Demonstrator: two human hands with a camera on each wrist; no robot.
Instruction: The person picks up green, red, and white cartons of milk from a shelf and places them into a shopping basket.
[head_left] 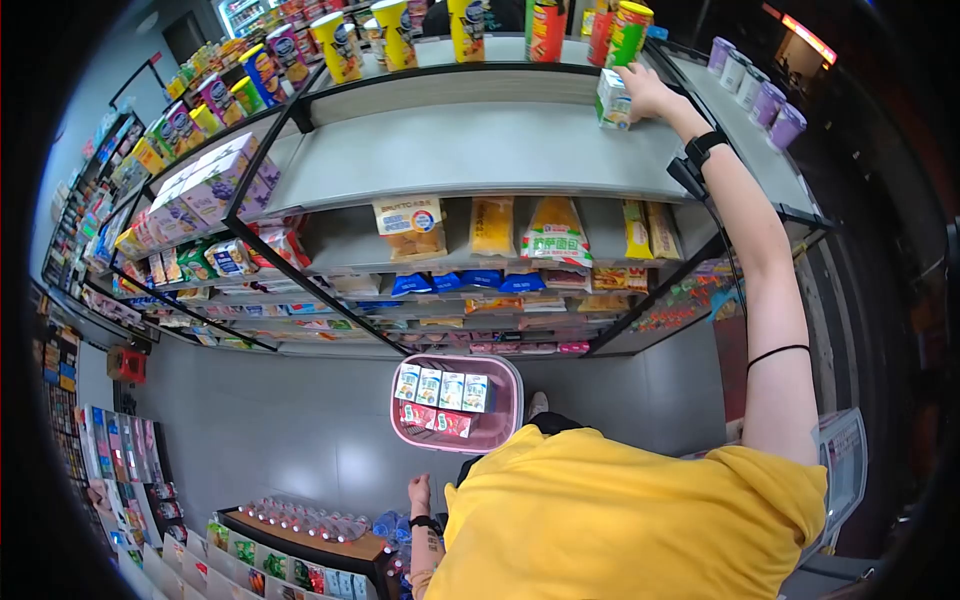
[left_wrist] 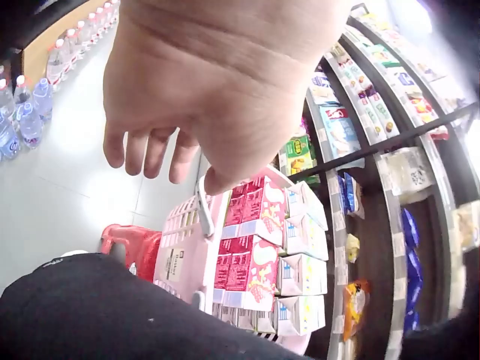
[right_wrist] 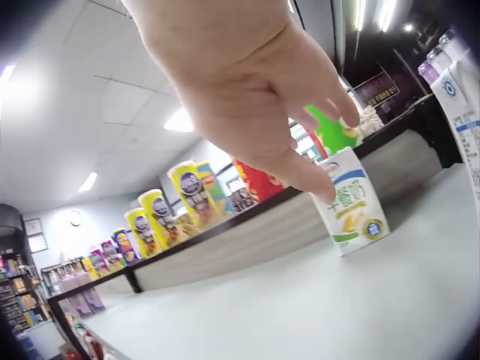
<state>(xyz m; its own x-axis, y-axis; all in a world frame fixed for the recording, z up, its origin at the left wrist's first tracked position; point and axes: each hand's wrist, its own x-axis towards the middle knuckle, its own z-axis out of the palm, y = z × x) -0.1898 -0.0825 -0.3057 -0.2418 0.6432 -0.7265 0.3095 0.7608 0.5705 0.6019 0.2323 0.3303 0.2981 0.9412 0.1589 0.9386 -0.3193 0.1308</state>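
Observation:
My right hand (head_left: 650, 95) reaches to the right end of the grey upper shelf (head_left: 450, 150). A white milk carton (right_wrist: 352, 202) with green lettering stands there. In the right wrist view the thumb (right_wrist: 311, 180) overlaps the carton's left edge, while the other fingers extend above its top. Low at my side, my left hand (left_wrist: 202, 97) hangs with loosely bent fingers and holds nothing. Below it in the left wrist view is a pink basket (left_wrist: 180, 240). White milk cartons (head_left: 450, 390) and red drink cartons (head_left: 435, 418) lie inside it.
Chip canisters (head_left: 467, 30) line the ledge behind the shelf. Purple-and-white cups (head_left: 785, 125) stand beyond its right end. Another white carton (right_wrist: 461, 105) shows at the right wrist view's edge. Bagged bread (head_left: 555, 230) fills the tier below. A red stool (left_wrist: 135, 244) and water bottles (left_wrist: 30, 116) are near the basket.

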